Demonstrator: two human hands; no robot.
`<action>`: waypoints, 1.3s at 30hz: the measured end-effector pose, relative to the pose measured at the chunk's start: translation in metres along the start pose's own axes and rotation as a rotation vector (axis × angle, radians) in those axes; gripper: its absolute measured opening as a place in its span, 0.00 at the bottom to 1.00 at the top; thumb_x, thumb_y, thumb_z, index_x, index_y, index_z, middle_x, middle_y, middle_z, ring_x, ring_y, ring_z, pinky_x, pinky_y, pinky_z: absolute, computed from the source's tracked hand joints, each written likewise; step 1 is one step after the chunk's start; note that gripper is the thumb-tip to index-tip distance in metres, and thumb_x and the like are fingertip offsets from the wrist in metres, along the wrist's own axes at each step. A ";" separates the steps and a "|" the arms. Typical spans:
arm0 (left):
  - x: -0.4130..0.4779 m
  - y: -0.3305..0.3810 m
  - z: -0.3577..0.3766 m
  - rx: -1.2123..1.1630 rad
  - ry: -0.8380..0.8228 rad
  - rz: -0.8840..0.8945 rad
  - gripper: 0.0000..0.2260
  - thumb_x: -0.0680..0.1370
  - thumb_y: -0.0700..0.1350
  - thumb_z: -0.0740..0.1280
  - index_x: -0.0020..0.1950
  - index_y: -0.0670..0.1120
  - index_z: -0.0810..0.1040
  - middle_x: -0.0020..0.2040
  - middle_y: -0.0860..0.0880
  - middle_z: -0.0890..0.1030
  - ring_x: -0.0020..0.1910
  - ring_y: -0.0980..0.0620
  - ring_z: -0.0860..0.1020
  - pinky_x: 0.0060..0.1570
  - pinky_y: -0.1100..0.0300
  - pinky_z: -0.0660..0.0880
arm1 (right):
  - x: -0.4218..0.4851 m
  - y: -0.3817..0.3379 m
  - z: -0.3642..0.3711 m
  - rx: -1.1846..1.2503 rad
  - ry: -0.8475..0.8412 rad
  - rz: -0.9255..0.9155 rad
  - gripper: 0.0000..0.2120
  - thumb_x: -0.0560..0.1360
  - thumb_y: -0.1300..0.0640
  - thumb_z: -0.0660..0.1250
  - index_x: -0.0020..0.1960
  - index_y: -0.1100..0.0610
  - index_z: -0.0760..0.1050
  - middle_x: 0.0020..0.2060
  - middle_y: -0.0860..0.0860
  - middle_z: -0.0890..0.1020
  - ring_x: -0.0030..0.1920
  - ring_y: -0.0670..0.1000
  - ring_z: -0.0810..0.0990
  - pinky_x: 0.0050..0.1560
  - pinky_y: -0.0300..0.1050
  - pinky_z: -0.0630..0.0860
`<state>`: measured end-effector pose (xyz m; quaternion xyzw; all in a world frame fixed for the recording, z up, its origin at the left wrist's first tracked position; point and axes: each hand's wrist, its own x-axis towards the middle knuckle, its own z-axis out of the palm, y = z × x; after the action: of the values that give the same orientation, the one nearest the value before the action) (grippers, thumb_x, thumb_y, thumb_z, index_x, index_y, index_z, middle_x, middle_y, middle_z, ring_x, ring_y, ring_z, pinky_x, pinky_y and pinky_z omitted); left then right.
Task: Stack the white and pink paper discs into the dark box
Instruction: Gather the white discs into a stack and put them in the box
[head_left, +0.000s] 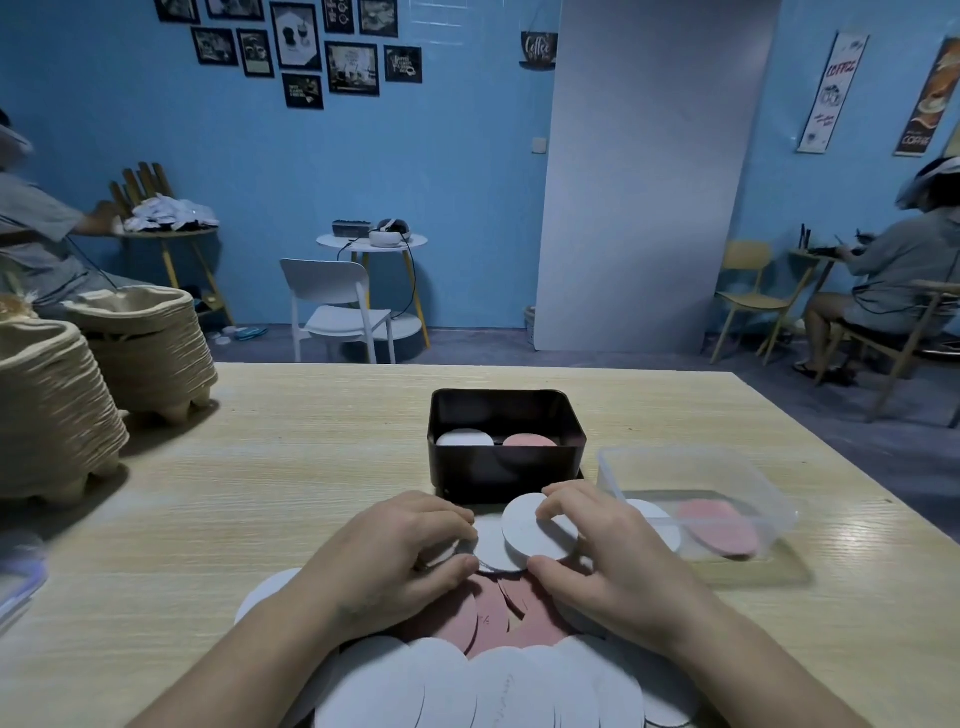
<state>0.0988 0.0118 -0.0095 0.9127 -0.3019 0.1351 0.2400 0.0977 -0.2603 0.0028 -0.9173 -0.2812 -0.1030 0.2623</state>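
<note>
white discs (535, 530) gripped by hands (613, 561); banner (832, 91) reads "coffee".

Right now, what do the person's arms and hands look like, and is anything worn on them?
The left hand and right hand are bare, without gloves. The left forearm and right forearm are uncovered: no sleeve, watch or bracelet shows.

Dim bluish light, soft shadows, wide-angle edge distortion, slight blur
</note>
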 end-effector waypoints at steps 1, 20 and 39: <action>0.001 0.001 0.000 0.002 0.001 -0.004 0.13 0.79 0.63 0.63 0.54 0.57 0.80 0.59 0.61 0.82 0.60 0.64 0.76 0.57 0.58 0.76 | 0.000 0.000 0.000 0.004 0.001 0.003 0.15 0.73 0.35 0.64 0.52 0.43 0.70 0.57 0.36 0.74 0.53 0.40 0.74 0.50 0.34 0.72; 0.011 0.009 0.004 -0.038 -0.011 -0.077 0.16 0.72 0.64 0.71 0.51 0.59 0.71 0.45 0.61 0.75 0.49 0.59 0.73 0.47 0.60 0.73 | 0.001 -0.002 0.006 0.011 -0.011 -0.010 0.12 0.76 0.40 0.68 0.55 0.42 0.70 0.62 0.37 0.73 0.65 0.36 0.70 0.60 0.27 0.65; -0.004 -0.005 -0.014 -0.076 0.127 -0.120 0.15 0.70 0.59 0.73 0.53 0.59 0.75 0.53 0.63 0.79 0.58 0.61 0.76 0.54 0.60 0.74 | 0.002 0.002 0.008 0.049 0.011 -0.007 0.12 0.75 0.41 0.68 0.54 0.41 0.69 0.64 0.37 0.73 0.70 0.32 0.65 0.56 0.29 0.67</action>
<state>0.0978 0.0244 -0.0008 0.9090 -0.2357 0.1664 0.3008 0.1007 -0.2566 -0.0042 -0.9090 -0.2856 -0.1022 0.2858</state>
